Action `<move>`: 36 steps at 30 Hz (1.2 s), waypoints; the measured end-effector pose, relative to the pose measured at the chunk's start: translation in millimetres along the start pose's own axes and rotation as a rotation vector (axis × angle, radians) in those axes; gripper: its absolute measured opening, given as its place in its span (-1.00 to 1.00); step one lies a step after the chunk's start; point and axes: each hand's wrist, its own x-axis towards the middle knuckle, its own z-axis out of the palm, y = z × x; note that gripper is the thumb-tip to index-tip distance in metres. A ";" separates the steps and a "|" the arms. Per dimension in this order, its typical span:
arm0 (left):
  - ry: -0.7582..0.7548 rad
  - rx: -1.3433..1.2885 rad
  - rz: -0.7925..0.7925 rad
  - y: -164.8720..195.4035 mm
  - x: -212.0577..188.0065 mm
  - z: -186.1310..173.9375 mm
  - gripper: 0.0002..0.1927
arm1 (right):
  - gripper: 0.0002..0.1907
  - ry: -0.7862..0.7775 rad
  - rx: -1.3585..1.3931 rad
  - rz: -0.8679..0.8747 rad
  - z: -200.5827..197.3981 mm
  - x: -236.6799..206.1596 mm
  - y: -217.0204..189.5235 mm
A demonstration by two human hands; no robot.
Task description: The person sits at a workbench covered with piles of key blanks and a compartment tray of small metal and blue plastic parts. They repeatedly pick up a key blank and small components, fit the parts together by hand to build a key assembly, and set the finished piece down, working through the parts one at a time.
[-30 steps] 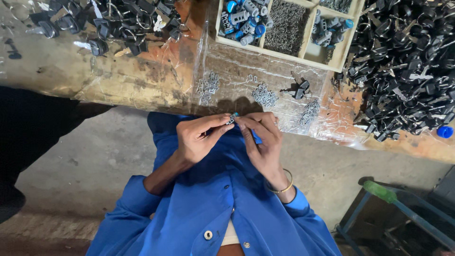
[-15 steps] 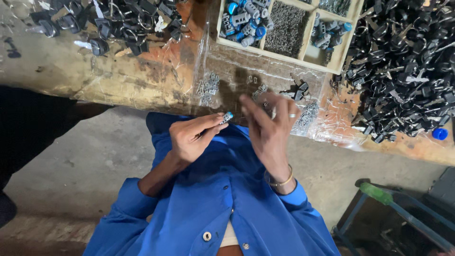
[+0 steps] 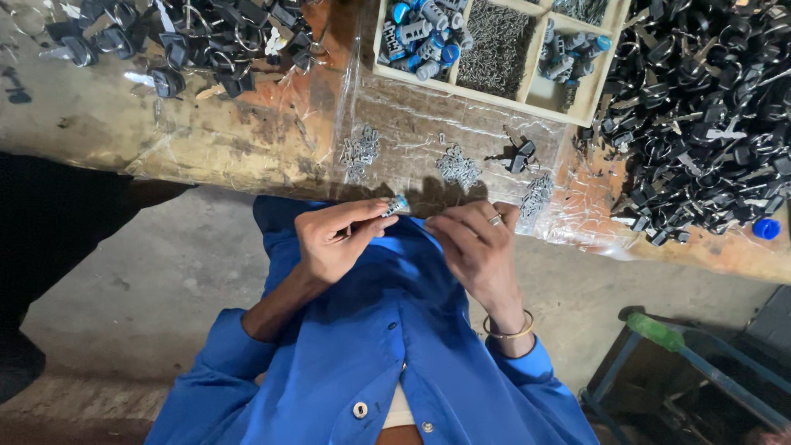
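Worn wooden workbench (image 3: 206, 140) lay far; near its edge left hand (image 3: 334, 243) pinched a small silvery blue-capped cylinder (image 3: 396, 204), long axis pointing right toward right hand (image 3: 478, 251), fingers narrow, contents unclear.

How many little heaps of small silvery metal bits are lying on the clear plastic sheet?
3: one heap left, above the left hand; one in the middle; one right, near the right hand. Hands may hide more.

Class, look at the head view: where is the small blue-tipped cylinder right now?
The cylinder is pinched in the left hand's fingertips at frame centre, over the blue shirt, beside the right hand and just below the bench edge.
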 end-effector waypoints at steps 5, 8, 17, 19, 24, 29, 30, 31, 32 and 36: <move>-0.044 0.036 0.010 1.0 1.1 10.7 -0.75 | -0.77 0.186 0.007 0.200 5.4 -6.4 0.4; -0.040 0.055 0.016 1.6 2.3 14.7 -0.75 | -0.80 0.216 -0.029 0.239 6.9 -3.2 -6.4; 0.006 0.139 -0.002 3.6 4.3 18.9 -0.74 | -0.80 0.143 0.371 0.282 9.4 7.5 -25.1; 0.007 0.159 0.002 3.5 4.9 19.6 -0.74 | -0.74 0.128 0.391 0.239 9.9 6.4 -27.2; -0.029 0.245 0.057 5.7 4.4 16.7 -0.75 | -0.75 0.183 0.359 0.227 18.3 7.0 -28.2; -0.044 0.446 0.346 9.1 9.5 17.3 -0.77 | -0.76 0.130 0.325 0.226 14.8 -3.0 -18.3; -0.061 0.458 0.395 9.5 11.5 18.4 -0.77 | -0.74 0.111 0.306 0.204 11.6 -6.0 -12.1; -0.082 0.438 0.379 10.5 12.1 20.3 -0.78 | -0.73 0.092 0.287 0.184 8.4 -8.8 -4.6; -0.105 0.418 0.362 12.1 11.6 22.1 -0.78 | -0.70 0.073 0.267 0.166 3.8 -13.6 1.8; -0.065 0.318 0.293 13.4 12.7 33.2 -0.79 | -0.68 0.220 0.130 0.422 -19.5 -33.8 28.7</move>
